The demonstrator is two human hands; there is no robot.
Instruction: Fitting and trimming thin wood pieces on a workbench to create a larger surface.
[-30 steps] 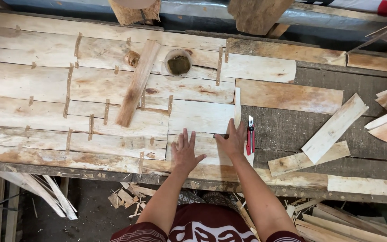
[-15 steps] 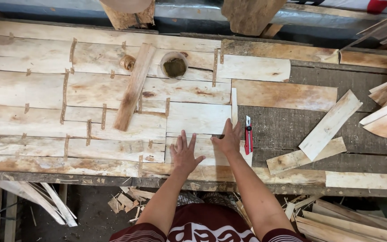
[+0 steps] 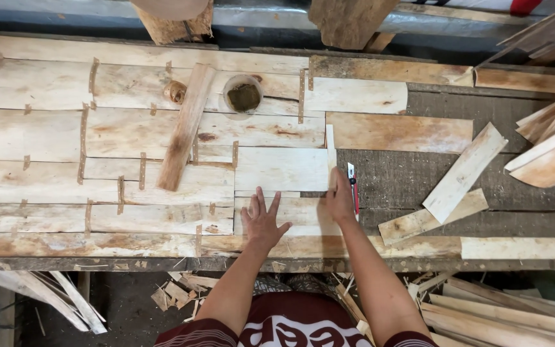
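My left hand (image 3: 263, 220) lies flat with fingers spread on a pale veneer sheet (image 3: 293, 211) near the bench's front edge. My right hand (image 3: 340, 197) rests at the right edge of the same sheet, fingers against a narrow upright veneer strip (image 3: 331, 151). Right beside that hand lies a red-handled utility knife (image 3: 353, 186) on the dark bench top. Above both hands sits a larger rectangular veneer piece (image 3: 282, 169). The sheets to the left are joined by short brown tape strips (image 3: 142, 170).
A wooden slat (image 3: 185, 128) lies diagonally across the taped veneer, with a small round cup of dark paste (image 3: 243, 96) and a tape roll (image 3: 175, 92) beside it. Loose veneer strips (image 3: 464, 172) lie on the right; offcuts (image 3: 181, 292) litter the floor below.
Both hands stay in nearly the same place on the veneer; the right hand has slid slightly up along the sheet's right edge. The knife has not moved.
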